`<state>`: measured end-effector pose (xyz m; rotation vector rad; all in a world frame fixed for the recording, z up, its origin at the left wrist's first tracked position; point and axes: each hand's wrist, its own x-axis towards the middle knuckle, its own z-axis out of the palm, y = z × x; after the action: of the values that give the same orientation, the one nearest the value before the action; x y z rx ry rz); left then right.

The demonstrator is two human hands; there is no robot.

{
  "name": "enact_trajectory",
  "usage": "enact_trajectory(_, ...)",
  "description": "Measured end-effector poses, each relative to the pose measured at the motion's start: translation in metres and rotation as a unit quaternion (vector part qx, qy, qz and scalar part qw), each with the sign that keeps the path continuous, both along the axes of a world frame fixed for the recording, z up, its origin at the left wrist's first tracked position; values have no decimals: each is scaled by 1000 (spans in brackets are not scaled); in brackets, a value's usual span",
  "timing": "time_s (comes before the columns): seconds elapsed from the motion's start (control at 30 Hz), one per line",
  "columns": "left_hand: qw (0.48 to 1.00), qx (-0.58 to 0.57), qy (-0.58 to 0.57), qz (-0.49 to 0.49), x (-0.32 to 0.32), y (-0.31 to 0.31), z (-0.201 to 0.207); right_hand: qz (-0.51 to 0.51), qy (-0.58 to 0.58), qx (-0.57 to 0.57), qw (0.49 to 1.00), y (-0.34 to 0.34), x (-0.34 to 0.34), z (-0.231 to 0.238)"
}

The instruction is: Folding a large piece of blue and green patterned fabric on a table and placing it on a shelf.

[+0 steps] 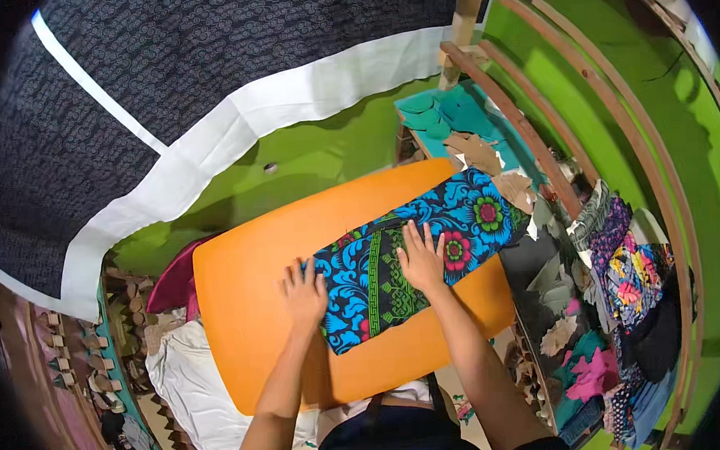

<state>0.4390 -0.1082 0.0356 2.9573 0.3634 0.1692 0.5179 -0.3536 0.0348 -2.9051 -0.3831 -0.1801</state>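
Observation:
A strip of patterned fabric (348, 296), black with blue leaves, pink and green flowers and a green border band, lies flat and slanted across the orange tabletop (255, 256). Its far right end reaches past the table's edge. Flat on the middle of the cloth rests my right hand (422, 258), fingers spread. My left hand (305, 296) lies at the cloth's left end, partly on the orange surface, with its fingers apart. Neither hand grips anything.
Fabric scraps (557, 283) heap along the right side, beside a wooden rack (617, 118). Teal pieces (452, 112) lie at the back right. A dark curtain with a white border (262, 103) hangs behind. White cloth (192, 375) and a magenta item (174, 278) are at the left.

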Motion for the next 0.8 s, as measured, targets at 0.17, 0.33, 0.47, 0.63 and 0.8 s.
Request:
enact_trajectory(0.17,997,-45,-23,63,-19,46,2,-92,-36,-51,994,43,-29,47)
enact_trajectory(0.33,920,-41,61,-386,-6,48,62,52,37,81,995,87,-113,63)
enact_trajectory(0.47,835,20,151,-528,10,49,64,68,117,58,989,124,-146,52)
enact_trajectory(0.63,810,56,146,-566,13,61,57,21,171,-26,985,133,-159,49)
enact_trajectory(0.8,809,112,90,-571,9,72,41,48,44,-46,997,139,-177,25)
